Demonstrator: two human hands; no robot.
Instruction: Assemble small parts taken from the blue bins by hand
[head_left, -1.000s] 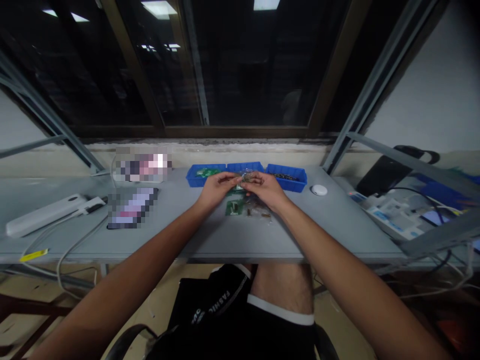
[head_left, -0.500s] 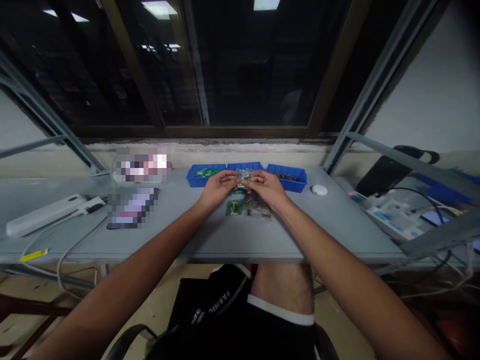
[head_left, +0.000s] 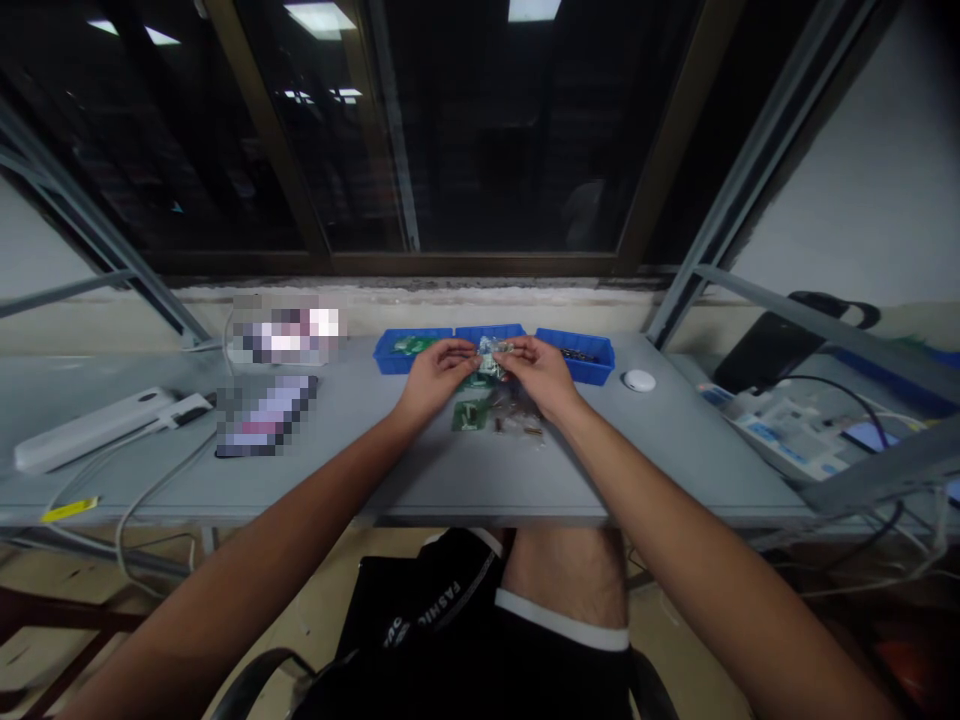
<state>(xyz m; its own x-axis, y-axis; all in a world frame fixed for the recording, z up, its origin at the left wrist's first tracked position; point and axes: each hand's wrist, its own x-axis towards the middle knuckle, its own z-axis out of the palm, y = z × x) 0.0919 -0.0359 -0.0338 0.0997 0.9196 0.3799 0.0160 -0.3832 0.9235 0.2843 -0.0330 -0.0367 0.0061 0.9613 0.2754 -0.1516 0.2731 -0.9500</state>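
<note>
The left hand (head_left: 435, 375) and the right hand (head_left: 541, 372) meet over the middle of the grey table (head_left: 465, 480), and both pinch the same small clear packet (head_left: 491, 353) of tiny parts between their fingertips. The packet hangs just above the tabletop, held at its 2 ends, so each hand is closed on it rather than released. Whether its mouth is torn open is too small to tell.

Directly beneath the hands, on the near side, lies a small green circuit board (head_left: 469, 414), and just right of it a scatter of small brownish parts (head_left: 521, 425) lies on what seems a second clear wrapper. Judging from that, some pieces are already laid out and the board lies bare beside them, with nothing visibly fitted to it; most of the work looks to be ahead.

Just beyond the fingertips stand 3 blue bins (head_left: 574, 357) in a row. Farther right sits a small white round puck (head_left: 638, 380); well left lies a white power strip (head_left: 86, 430).
</note>
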